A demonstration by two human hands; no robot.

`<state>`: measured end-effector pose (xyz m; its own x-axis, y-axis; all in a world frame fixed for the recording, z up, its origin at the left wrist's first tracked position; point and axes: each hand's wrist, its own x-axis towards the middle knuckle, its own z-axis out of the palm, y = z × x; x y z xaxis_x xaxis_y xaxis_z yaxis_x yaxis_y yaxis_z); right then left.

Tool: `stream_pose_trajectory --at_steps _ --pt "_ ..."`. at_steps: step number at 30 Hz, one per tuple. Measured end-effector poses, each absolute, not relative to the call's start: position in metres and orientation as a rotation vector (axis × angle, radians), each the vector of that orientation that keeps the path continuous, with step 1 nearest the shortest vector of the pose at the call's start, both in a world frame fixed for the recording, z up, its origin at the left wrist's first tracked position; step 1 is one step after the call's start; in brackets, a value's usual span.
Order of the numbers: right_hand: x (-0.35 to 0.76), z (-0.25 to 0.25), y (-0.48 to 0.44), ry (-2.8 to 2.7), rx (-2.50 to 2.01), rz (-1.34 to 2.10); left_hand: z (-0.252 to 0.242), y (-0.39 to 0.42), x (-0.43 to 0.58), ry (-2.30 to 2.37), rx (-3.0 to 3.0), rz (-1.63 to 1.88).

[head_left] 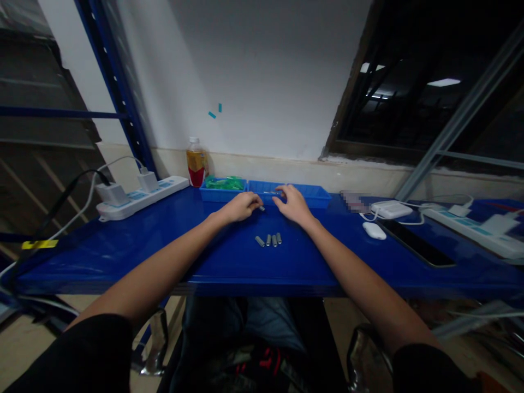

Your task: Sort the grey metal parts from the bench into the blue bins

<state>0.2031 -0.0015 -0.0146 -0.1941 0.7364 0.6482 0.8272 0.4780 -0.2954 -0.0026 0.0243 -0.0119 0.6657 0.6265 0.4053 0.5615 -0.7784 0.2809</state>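
My left hand (242, 207) is closed just in front of the blue trays, its fingertips pinching a small grey metal cylinder (262, 208). At the front edge of the long blue tray (317, 197) is my right hand (293, 204), thumb and fingers apart, with fingertips over the tray. Some small, shiny pieces (271, 192) show inside that tray near those fingertips, too small to name. Several more grey metal cylinders (274, 240) lie on the blue table between my forearms. A smaller blue tray (216, 195) holds green plastic pieces (224, 183) to the left.
A drink bottle (197, 162) stands behind the smaller tray. Power strips lie at the left (143, 199) and right (478, 229) of the table (262, 270). On the right are a phone (415, 242), a white earbud case (374, 230) and a white device (391, 209) with cables.
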Motion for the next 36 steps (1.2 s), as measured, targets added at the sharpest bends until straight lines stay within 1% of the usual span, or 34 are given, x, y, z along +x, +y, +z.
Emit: stream_pose_trajectory --at_steps 4,8,12,17,23,27,30,32,35,36 --pt "0.185 -0.015 -0.011 -2.156 -1.095 -0.041 -0.008 0.024 -0.003 1.041 2.585 0.955" --pt "0.177 -0.019 -0.012 -2.147 -1.059 -0.039 -0.008 0.023 -0.001 1.025 2.404 1.044" --pt "0.178 -0.018 -0.010 -2.097 -1.098 -0.057 -0.011 0.020 -0.001 0.978 2.331 1.083" --pt "0.180 -0.014 -0.011 -2.108 -1.127 -0.081 -0.011 0.017 0.000 0.843 2.430 1.059" --pt "0.182 -0.014 -0.013 -2.078 -1.076 0.001 -0.008 0.012 0.001 1.032 2.516 1.046" --pt "0.181 -0.013 -0.015 -2.092 -1.053 0.000 -0.006 0.013 0.001 1.054 2.556 0.958" --pt "0.183 -0.012 -0.014 -2.084 -1.098 -0.062 -0.002 0.014 -0.001 1.047 2.526 0.877" --pt "0.187 -0.011 -0.010 -2.037 -1.163 -0.125 0.005 0.011 -0.006 1.017 2.512 0.668" --pt "0.198 -0.013 0.000 -1.913 -1.296 -0.199 0.015 -0.002 -0.012 0.891 2.538 0.202" --pt "0.203 -0.014 0.003 -1.870 -1.339 -0.224 0.018 -0.006 -0.013 0.855 2.564 0.095"
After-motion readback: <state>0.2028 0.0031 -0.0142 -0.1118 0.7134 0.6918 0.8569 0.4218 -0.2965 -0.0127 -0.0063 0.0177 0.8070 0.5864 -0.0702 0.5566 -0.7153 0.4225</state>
